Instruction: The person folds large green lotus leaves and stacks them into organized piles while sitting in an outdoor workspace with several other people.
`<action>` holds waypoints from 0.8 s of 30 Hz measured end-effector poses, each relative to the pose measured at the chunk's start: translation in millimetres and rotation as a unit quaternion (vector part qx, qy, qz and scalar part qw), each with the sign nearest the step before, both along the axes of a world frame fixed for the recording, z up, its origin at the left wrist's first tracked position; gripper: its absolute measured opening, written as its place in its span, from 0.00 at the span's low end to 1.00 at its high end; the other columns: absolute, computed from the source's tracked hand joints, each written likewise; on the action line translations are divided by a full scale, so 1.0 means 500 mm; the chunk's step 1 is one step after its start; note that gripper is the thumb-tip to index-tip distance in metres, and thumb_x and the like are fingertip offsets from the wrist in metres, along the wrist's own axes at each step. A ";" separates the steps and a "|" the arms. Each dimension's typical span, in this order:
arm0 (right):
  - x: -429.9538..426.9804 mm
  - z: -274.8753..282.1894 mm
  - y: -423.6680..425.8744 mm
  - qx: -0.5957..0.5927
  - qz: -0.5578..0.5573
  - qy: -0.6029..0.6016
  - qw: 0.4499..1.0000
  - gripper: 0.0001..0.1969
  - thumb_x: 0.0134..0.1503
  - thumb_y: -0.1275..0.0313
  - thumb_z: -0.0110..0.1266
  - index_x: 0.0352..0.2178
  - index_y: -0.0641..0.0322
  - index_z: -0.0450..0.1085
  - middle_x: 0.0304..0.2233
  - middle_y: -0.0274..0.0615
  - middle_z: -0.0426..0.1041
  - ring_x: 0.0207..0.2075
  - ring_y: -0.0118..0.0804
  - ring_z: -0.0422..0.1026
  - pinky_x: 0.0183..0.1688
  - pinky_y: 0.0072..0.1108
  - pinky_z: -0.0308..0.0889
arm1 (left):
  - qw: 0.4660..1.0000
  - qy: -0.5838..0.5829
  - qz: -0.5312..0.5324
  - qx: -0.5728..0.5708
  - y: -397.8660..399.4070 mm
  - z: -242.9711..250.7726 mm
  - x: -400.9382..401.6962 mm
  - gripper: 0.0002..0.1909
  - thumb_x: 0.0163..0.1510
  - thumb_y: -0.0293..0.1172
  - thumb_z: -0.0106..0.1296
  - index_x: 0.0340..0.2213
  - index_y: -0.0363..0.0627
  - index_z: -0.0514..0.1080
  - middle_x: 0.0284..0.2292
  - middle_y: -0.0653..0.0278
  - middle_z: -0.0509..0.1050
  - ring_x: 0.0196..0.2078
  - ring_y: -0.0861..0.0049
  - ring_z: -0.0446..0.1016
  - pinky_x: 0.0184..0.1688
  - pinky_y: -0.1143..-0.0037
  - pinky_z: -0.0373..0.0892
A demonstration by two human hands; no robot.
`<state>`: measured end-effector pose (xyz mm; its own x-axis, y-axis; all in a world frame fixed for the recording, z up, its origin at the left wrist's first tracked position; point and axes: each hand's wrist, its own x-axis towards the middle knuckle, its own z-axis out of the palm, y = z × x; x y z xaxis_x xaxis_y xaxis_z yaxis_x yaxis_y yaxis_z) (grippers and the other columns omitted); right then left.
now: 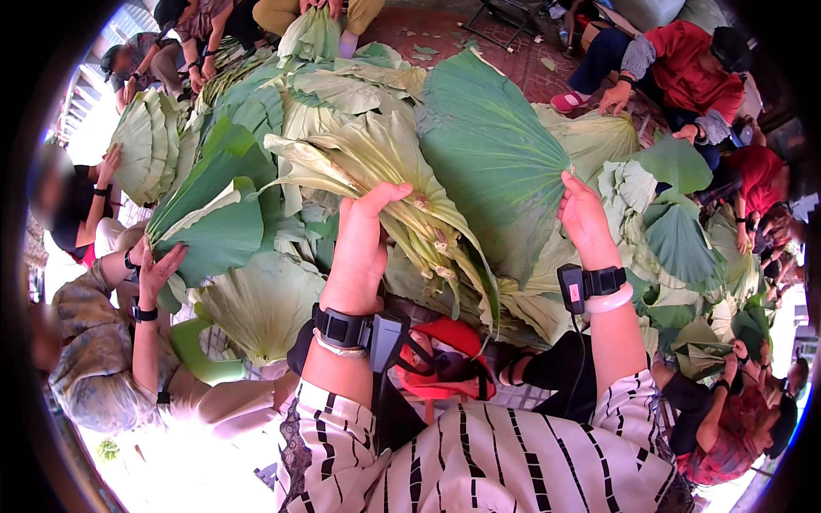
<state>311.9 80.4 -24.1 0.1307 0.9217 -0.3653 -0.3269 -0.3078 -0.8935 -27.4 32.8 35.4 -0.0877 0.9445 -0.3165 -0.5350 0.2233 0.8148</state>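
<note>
My left hand (365,237) grips a bundle of folded, yellowish-green lotus leaves (385,160), its thumb laid across them near their gathered stem ends. To its right, my right hand (584,211) pinches a large green lotus leaf (487,154) at its narrow right corner, between thumb and fingers. That leaf fans out to the left, over the heap, its far edge close to the bundle. Both wrists wear black straps with small devices. Below and behind the two held things spreads a heap of lotus leaves (346,90), some green, some pale.
A red bag (442,359) lies low between my knees. On the left, a person holds a folded green leaf (224,218) near a pale leaf (263,301) and a green plastic stool (199,353). Other people sit around the heap, including one in red (693,70) at the upper right.
</note>
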 end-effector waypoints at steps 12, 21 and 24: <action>0.234 -0.064 0.000 0.215 -0.223 -0.501 0.808 0.15 0.65 0.66 0.46 0.37 0.71 0.70 0.22 0.37 0.72 0.21 0.41 0.69 0.27 0.30 0.64 | 0.996 0.051 0.072 -0.013 0.009 0.029 -0.010 0.15 0.48 0.29 0.56 0.37 0.33 0.72 0.33 0.58 0.76 0.34 0.69 0.77 0.39 0.71 0.72; 0.051 -0.176 -0.102 0.213 -0.014 -0.645 0.734 0.14 0.63 0.69 0.45 0.49 0.58 0.69 0.37 0.53 0.75 0.39 0.55 0.73 0.41 0.35 0.69 | 0.994 0.078 0.078 0.020 0.019 0.007 -0.031 0.13 0.48 0.28 0.56 0.36 0.35 0.73 0.32 0.59 0.77 0.34 0.72 0.77 0.39 0.74 0.72; 0.022 -0.318 -0.155 0.212 0.078 -0.622 0.749 0.17 0.62 0.69 0.46 0.52 0.58 0.67 0.44 0.52 0.74 0.47 0.54 0.71 0.50 0.36 0.65 | 0.993 0.076 0.087 0.024 0.020 0.020 -0.019 0.13 0.48 0.28 0.56 0.36 0.36 0.73 0.33 0.60 0.77 0.34 0.73 0.77 0.40 0.75 0.71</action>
